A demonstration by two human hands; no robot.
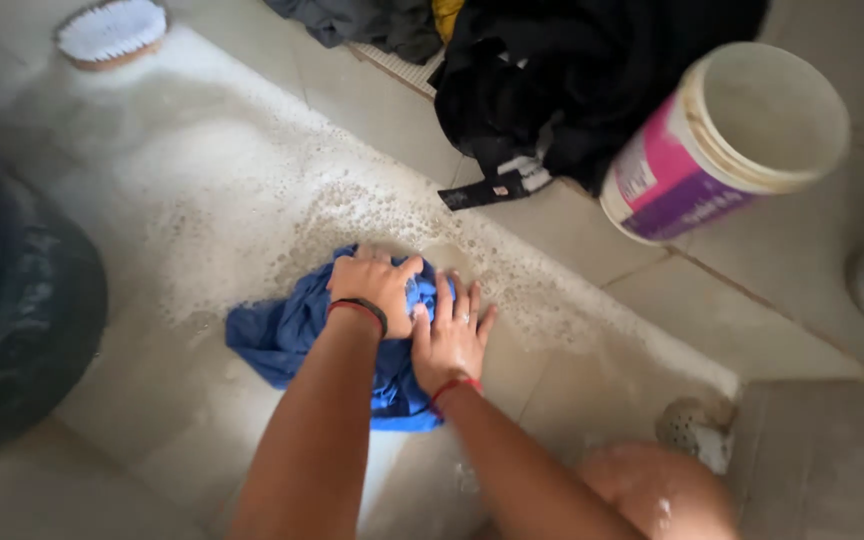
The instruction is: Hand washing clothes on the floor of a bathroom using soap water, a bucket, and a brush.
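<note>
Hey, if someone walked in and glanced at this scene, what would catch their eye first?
Most striking is the blue cloth bunched on the wet, soapy tiled floor at centre, with the left hand clenched on it and the right hand pressed flat beside. Up right, a white tub with a pink and purple label lies tipped next to a heap of dark clothes. A scrubbing brush sits bristles-up at top left.

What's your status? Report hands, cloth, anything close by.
Left hand fisted on blue cloth. Right hand flat, pressing it onto soapy tiled floor. Bucket, dark clothes, scrub brush lie apart.
</note>
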